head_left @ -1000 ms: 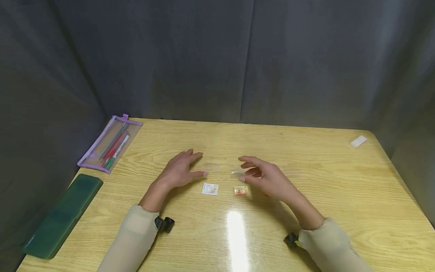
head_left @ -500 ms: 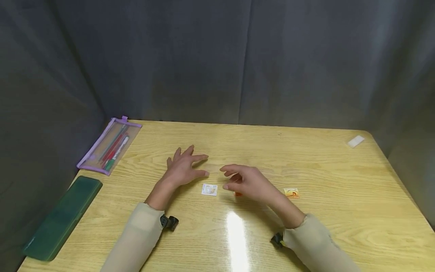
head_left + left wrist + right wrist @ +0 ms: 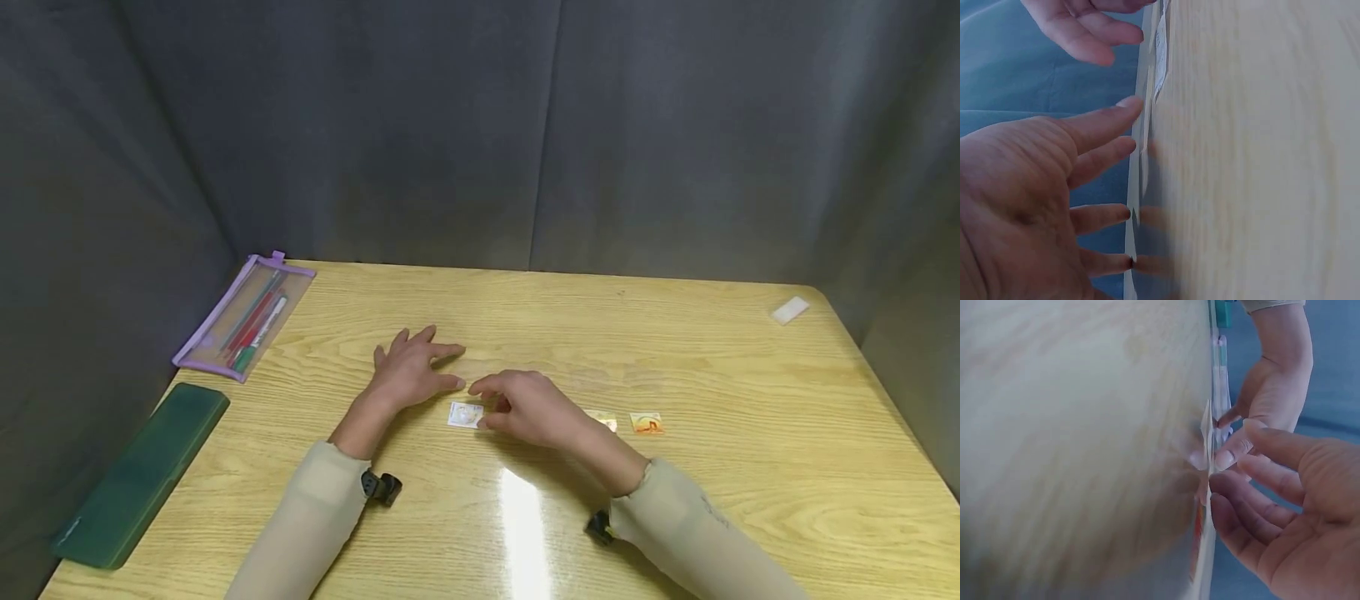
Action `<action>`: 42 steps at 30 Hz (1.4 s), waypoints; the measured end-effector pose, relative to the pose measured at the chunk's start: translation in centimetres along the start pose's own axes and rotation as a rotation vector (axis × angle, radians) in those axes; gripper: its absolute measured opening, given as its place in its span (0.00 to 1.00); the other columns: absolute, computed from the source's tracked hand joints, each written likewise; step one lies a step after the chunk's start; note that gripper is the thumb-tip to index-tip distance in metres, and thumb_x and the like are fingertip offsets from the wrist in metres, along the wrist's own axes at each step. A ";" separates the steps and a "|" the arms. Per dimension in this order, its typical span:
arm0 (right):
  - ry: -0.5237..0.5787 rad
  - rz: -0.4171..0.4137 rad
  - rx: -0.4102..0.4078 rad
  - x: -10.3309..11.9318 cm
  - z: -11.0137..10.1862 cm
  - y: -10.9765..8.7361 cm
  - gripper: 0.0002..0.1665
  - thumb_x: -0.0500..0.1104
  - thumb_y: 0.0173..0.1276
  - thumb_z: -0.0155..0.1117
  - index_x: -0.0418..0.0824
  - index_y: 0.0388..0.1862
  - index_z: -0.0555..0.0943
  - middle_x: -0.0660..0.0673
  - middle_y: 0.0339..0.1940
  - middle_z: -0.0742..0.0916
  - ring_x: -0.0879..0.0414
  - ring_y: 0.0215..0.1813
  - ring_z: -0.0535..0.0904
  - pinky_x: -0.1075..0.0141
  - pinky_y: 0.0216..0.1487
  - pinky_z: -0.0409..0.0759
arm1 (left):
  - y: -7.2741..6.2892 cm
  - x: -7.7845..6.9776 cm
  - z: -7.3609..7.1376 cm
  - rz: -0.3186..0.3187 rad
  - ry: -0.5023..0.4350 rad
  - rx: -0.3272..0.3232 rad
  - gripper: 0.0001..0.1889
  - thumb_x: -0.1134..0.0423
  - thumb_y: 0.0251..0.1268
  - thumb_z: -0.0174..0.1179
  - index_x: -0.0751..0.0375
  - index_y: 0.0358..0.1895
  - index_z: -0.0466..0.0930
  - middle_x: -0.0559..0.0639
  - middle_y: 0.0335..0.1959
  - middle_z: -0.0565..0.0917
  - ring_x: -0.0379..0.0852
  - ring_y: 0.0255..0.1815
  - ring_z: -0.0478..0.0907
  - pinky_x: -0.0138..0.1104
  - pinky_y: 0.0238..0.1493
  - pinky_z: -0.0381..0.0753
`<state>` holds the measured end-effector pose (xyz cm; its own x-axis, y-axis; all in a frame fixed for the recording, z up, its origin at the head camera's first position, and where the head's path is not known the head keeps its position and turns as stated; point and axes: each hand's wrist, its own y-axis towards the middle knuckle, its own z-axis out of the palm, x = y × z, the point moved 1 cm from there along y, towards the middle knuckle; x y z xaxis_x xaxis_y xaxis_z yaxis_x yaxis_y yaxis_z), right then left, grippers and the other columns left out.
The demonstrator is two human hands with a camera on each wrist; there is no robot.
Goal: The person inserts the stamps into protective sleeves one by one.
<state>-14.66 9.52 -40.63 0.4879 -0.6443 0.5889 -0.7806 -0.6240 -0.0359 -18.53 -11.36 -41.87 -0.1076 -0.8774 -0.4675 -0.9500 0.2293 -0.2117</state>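
Note:
In the head view, a small white stamp (image 3: 465,415) lies flat on the wooden table, mid-front. My left hand (image 3: 408,373) is just beyond and left of it, fingers spread, thumb pointing right. Reaching in from the right, my right hand (image 3: 528,408) has loosely bent fingers, its thumb at the stamp's right edge. The right wrist view shows a gap between that thumb and the fingers, with a red-patterned stamp (image 3: 1197,528) below them. A yellow stamp (image 3: 602,419), partly behind the right forearm, and an orange stamp (image 3: 647,423) lie farther right.
At the left lie a purple-edged mesh pouch (image 3: 247,321) with pens and a long dark green case (image 3: 142,479). A white block (image 3: 790,310) sits near the far right corner. Grey curtains (image 3: 420,150) enclose the table (image 3: 750,500).
My right hand has moved left, over the red-patterned stamp and up to the white one. The yellow and orange stamps have come into view. My left hand has spread its fingers, barely shifting.

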 end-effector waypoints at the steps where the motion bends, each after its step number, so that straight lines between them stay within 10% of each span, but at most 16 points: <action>1: -0.002 0.001 0.000 -0.1 0.1 0.1 0.22 0.43 0.66 0.73 0.42 0.59 0.84 0.47 0.45 0.90 0.57 0.44 0.86 0.64 0.45 0.84 | 0.1 0.0 0.0 -0.003 0.003 -0.004 0.29 0.45 0.64 0.69 0.38 0.69 0.77 0.58 0.82 0.57 0.72 0.82 0.46 0.75 0.73 0.44; 31: -0.213 -0.009 -0.012 0.9 1.7 1.5 0.11 0.44 0.62 0.77 0.44 0.41 0.85 0.50 0.36 0.83 0.59 0.36 0.78 0.63 0.38 0.80 | 0.4 -0.8 -0.1 -0.064 0.017 -0.042 0.09 0.50 0.62 0.72 0.41 0.44 0.89 0.57 0.78 0.67 0.68 0.80 0.55 0.72 0.72 0.52; 42: -0.166 0.058 0.001 0.4 1.4 1.4 0.06 0.42 0.65 0.72 0.50 0.33 0.82 0.56 0.29 0.83 0.61 0.30 0.74 0.65 0.33 0.75 | 0.7 -1.2 0.1 -0.006 0.122 -0.096 0.05 0.51 0.62 0.71 0.43 0.32 0.88 0.55 0.64 0.80 0.62 0.64 0.76 0.60 0.60 0.76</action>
<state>-15.00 7.80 -41.61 0.5002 -0.7431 0.4444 -0.8088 -0.5843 -0.0667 -19.00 -10.13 -41.51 -0.1310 -0.9247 -0.3575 -0.9739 0.1875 -0.1281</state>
